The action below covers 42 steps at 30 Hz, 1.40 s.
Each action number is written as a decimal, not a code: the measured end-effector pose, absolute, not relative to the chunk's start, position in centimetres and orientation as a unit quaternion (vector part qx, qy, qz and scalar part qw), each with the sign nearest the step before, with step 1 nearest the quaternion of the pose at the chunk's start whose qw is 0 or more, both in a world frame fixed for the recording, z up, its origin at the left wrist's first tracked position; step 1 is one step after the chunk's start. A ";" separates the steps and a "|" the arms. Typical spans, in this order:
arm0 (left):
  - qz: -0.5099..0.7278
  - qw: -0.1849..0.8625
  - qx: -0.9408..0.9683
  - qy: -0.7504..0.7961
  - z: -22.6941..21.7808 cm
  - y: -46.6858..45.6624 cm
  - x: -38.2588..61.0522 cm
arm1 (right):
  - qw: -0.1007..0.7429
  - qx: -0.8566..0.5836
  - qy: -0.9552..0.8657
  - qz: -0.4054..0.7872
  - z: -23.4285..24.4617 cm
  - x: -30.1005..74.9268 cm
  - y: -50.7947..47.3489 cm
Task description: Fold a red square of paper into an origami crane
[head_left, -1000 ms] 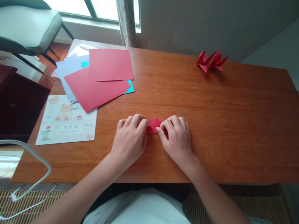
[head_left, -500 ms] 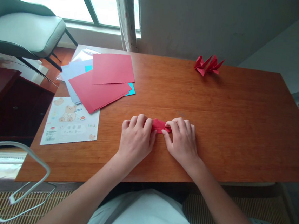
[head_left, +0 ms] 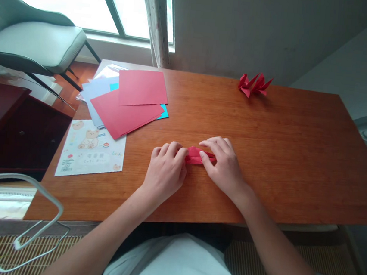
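Observation:
A small folded red paper piece (head_left: pixel 196 155) lies on the wooden table (head_left: pixel 298 157) near its front edge. My left hand (head_left: pixel 165 172) has its fingers curled and pressed on the piece's left end. My right hand (head_left: pixel 224 165) pinches the right end, its fingers bent over the paper. Most of the piece is hidden under my fingers.
A fan of red, white and blue paper sheets (head_left: pixel 127 99) lies at the back left, with a bear-printed card (head_left: pixel 91 149) in front of it. Two folded red paper cranes (head_left: pixel 253 84) stand at the far edge. A chair (head_left: pixel 36 45) and a white cable (head_left: pixel 36 210) are on the left.
My right hand has lifted its fingers and shifted slightly right along the red piece. The head view has drifted, so everything sits a little lower and further right in the picture.

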<state>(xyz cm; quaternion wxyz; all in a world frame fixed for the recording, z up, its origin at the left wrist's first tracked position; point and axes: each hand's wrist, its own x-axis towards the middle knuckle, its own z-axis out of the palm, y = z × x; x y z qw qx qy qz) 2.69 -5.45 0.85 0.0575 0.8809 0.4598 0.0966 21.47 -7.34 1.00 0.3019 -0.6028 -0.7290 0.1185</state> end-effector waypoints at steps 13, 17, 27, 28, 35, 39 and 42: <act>0.195 0.039 0.880 0.431 0.8 -5.5 2.6 | 0.239 -0.638 -0.701 0.211 1.1 21.3 -6.3; 0.186 0.076 0.912 0.358 0.7 -5.9 2.9 | 0.306 -0.686 -0.635 0.180 0.4 21.2 -7.9; 0.096 0.076 0.934 0.337 1.9 -7.4 3.3 | 0.280 -0.650 -0.700 0.098 -0.3 21.8 -11.2; 0.089 0.074 0.934 0.337 2.0 -7.6 3.4 | 0.280 -0.639 -0.709 0.101 -0.2 22.0 -11.5; 0.054 0.064 0.929 0.359 2.3 -6.5 2.5 | 0.248 -0.570 -0.774 0.126 0.3 22.1 -12.6; 0.069 0.047 0.933 0.351 2.0 -5.6 1.6 | 0.245 -0.557 -0.788 0.092 0.1 21.7 -12.1; 0.092 0.035 0.935 0.340 1.9 -5.4 1.3 | 0.250 -0.541 -0.799 0.079 0.1 21.9 -11.3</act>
